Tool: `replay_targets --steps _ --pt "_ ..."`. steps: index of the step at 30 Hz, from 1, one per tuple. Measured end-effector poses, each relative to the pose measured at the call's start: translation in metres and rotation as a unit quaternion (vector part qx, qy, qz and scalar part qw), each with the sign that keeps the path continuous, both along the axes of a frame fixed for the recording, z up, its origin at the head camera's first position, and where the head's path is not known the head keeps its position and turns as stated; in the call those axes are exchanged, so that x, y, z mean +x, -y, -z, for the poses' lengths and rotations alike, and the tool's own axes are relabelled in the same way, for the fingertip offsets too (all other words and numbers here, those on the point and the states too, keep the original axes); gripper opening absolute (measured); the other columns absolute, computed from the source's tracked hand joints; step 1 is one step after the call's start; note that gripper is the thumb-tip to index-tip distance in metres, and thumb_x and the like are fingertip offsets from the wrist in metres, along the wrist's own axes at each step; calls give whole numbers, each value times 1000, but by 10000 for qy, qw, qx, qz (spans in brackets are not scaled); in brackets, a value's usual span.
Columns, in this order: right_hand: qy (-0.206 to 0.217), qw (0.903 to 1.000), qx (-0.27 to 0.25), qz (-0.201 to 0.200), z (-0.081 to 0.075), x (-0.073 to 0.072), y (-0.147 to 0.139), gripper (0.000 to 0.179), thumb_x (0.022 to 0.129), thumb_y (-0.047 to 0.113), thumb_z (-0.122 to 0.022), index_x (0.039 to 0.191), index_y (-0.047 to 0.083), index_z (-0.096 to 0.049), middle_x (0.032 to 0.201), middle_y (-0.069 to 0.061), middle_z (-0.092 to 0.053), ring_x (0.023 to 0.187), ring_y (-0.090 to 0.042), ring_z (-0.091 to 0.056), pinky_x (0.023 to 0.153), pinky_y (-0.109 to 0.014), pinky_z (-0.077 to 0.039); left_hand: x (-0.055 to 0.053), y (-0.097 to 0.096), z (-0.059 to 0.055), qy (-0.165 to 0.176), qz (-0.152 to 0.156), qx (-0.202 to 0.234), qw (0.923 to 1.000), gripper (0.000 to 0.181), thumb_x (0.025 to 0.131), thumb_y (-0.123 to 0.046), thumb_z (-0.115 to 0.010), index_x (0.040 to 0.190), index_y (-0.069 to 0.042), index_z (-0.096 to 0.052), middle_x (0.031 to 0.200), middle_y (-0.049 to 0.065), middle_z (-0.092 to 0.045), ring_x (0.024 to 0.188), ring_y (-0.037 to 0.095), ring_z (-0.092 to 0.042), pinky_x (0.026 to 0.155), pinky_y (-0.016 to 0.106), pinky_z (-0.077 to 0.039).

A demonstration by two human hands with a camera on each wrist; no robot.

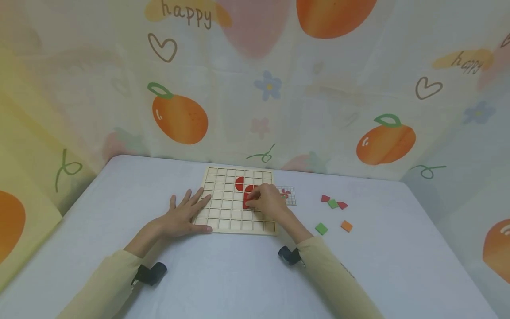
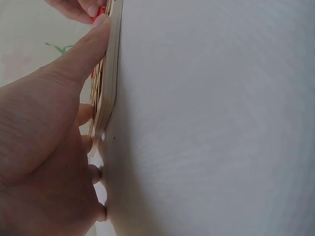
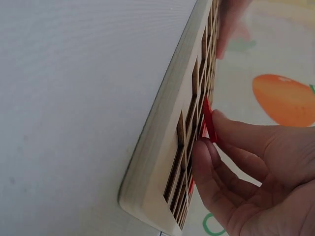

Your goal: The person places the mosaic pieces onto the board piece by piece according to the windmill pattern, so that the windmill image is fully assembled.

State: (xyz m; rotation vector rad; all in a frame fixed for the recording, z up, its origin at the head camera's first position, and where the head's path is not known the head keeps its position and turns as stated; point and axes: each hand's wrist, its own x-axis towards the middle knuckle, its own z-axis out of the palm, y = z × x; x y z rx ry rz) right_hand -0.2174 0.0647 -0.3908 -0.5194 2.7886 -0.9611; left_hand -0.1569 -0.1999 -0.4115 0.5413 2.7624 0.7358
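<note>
A wooden grid board [image 1: 223, 217] lies on the table, with a rounded red tile [image 1: 239, 184] in one of its upper cells and more red tiles beside it, partly hidden by my right hand [image 1: 268, 201]. That hand pinches a thin red tile [image 3: 209, 120] between thumb and fingers, tilted at the board's cells in the right wrist view. My left hand [image 1: 179, 219] is spread at the board's left side. Its fingertips reach over the left edge, and the thumb rests along the near corner.
Right of the board lies a small printed pattern card [image 1: 291, 197], partly behind my right hand. Farther right are loose tiles: two red ones [image 1: 325, 198], two green squares [image 1: 321, 228] and an orange square [image 1: 346, 226]. A patterned cloth [image 1: 318, 106] hangs behind the white table [image 1: 223, 274].
</note>
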Motion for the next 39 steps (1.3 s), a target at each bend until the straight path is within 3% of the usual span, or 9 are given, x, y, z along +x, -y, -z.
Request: replay_targets --steps 9,21,27,39 --pt "-131 9997 207 20 -3 0 3 10 84 15 -78 91 8 -77 85 0 -73 80 -14 -64 70 -27 -51 -1 -1 -2 -19 -19 -28 10000 99 83 -56 -70 155 -6 -24 162 23 -5 144 52 5 104 74 11" --pt "-268 9990 366 42 1 -1 5 8 83 14 -79 84 7 -76 74 1 -69 68 -11 -59 59 -23 -47 -2 1 5 -75 -12 22 10000 100 82 -56 -70 155 -6 -24 162 22 -5 145 51 5 104 73 13" --pt "-342 9987 389 -31 1 1 5 7 84 13 -78 84 6 -76 73 0 -68 66 -11 -59 59 -23 -46 -1 1 4 -3 -51 -10 10000 99 83 -57 -70 156 -7 -24 162 22 -4 145 51 5 105 72 13" --pt "-250 9982 537 76 -12 1 -7 6 88 15 -74 89 10 -76 79 3 -66 73 -13 -56 64 -26 -45 -1 1 3 -34 -43 -37 10000 99 83 -56 -70 155 -7 -25 162 23 -5 144 52 5 104 73 12"
